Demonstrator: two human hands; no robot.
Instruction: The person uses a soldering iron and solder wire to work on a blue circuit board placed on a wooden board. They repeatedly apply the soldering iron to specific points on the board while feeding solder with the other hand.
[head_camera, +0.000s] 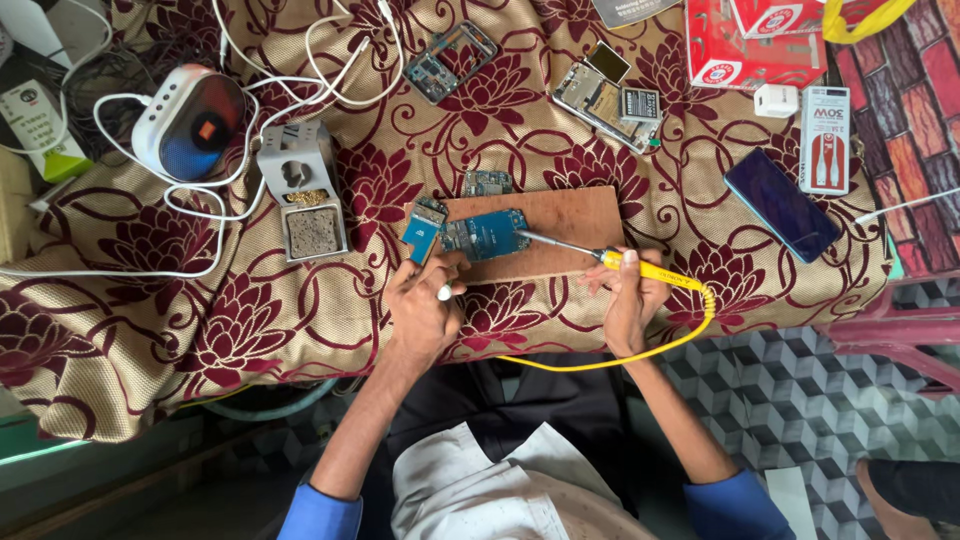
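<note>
Right hand (628, 300): centre-right of the frame, forearm rising from the lower right, wrist bent inward; fingers curled closed around the yellow handle of the soldering iron (610, 260), thumb on top.
Soldering iron: lies near level, metal shaft running left from the hand; tip at the right edge of the blue circuit board (484, 235), contact too fine to confirm. Its yellow cord (640, 352) loops down from the handle's right end and back left under the wrist.
Left hand (420, 305): centre of the frame, forearm rising from the lower left; fingers bent forward onto the lower left edge of the circuit board, pressing it down. A small white object shows at the fingers; its kind cannot be told.
Circuit board: centre of the frame, flat on the wooden board (570, 225).
Wooden board: rests on the floral cloth (250, 320) covering the table.
Iron stand (305, 190): grey, left of centre, well apart from both hands.
Dark phone (782, 205): right of frame, lying flat.
Opened phone frames: 2, upper centre (452, 62) and upper right of centre (605, 95).
</note>
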